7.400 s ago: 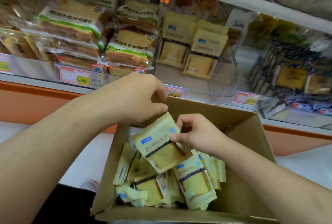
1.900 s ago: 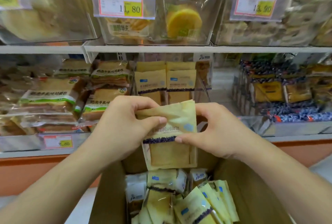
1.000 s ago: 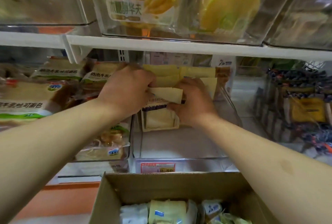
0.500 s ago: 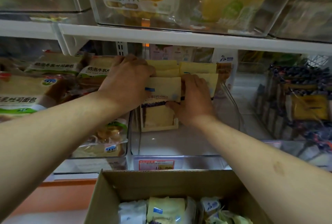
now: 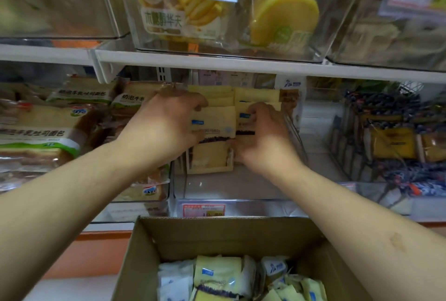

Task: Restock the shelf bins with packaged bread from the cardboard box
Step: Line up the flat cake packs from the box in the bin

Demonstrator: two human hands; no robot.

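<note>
Left hand (image 5: pixel 166 124) and right hand (image 5: pixel 263 139) each pinch an edge of one pale-yellow packaged bread slice (image 5: pixel 213 129), held upright against the row of like packs (image 5: pixel 255 95) at the back of the clear shelf bin (image 5: pixel 229 189). To seat it well, keep the label facing forward, set the bottom edge flat on the bin floor, and release only once the pack leans on its neighbours. Below, the cardboard box (image 5: pixel 217 235) holds further packs (image 5: pixel 218 274); green-labelled toast loaves (image 5: pixel 43 131) fill the bin to the left.

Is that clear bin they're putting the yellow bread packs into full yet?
Not full. The yellow packs stand upright only at the back of the clear bin; its bare floor shows in front of them.
</note>
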